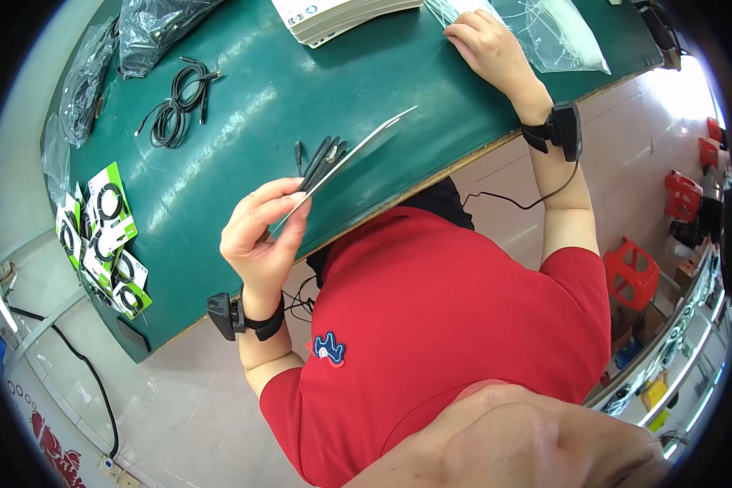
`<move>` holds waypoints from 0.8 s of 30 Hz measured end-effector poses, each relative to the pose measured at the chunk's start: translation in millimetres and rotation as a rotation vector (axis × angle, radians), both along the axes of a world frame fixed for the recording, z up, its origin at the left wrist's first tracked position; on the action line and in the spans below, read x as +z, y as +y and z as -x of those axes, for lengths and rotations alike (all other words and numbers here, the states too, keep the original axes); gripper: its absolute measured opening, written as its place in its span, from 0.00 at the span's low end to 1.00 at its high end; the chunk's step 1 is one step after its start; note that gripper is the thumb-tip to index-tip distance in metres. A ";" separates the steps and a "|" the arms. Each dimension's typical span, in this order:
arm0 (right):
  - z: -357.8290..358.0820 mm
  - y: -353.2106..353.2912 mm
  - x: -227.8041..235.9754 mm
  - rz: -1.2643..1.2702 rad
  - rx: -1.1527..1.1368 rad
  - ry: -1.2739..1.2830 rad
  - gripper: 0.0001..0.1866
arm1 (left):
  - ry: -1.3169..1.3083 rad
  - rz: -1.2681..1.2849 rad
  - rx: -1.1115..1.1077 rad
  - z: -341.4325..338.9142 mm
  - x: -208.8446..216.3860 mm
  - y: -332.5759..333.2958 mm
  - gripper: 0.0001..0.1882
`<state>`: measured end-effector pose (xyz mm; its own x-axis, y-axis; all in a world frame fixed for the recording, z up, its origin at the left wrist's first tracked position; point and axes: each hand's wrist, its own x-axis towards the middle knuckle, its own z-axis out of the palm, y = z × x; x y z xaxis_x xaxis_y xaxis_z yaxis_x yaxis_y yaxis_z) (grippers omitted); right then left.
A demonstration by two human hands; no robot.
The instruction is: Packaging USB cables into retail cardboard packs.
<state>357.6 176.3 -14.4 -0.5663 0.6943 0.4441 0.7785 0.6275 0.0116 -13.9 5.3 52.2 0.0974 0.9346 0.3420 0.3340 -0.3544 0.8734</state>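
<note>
While the left hand (262,230) pinches a white card (368,145) and a bundled black cable (320,161) together between thumb and fingers, in the head view both sit above the near edge of the green tabletop (260,89). The right hand (490,50) reaches to thin white ties (548,26) by a clear bag (586,49) — its fingers are bent, but I cannot tell whether they grip one. A stack of cards (354,22) lies near it. The card looks light and thin, likely stiff enough to stand from one edge yet easily creased; the cable seems soft and springy — best held at the bundle's middle, pressed flat against the card.
</note>
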 end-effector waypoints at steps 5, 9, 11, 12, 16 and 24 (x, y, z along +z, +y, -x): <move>8.5 0.2 7.8 -0.301 0.223 0.249 0.07 | -0.238 0.194 -0.053 2.0 4.8 1.6 0.12; 37.9 -22.1 46.1 0.059 0.016 0.690 0.07 | -0.461 0.474 -0.122 5.4 4.3 7.1 0.11; 40.9 -17.4 45.6 -0.059 0.029 0.861 0.07 | -0.500 0.565 -0.132 8.3 3.8 11.9 0.11; 42.5 -12.7 43.7 -0.056 0.038 0.859 0.07 | -0.534 0.659 -0.145 9.7 3.1 14.3 0.11; 43.2 11.4 27.4 0.243 -0.008 1.345 0.06 | -0.613 0.800 -0.189 8.9 -4.1 20.7 0.11; 17.0 35.8 5.0 0.497 -0.141 1.364 0.08 | -0.657 0.848 -0.185 15.7 -8.5 16.3 0.11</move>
<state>340.7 212.1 -9.5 0.1743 0.9462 0.2725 0.0618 0.2657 -0.9621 -29.6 21.6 43.6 0.2949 0.8806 -0.3709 -0.2843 0.4514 0.8458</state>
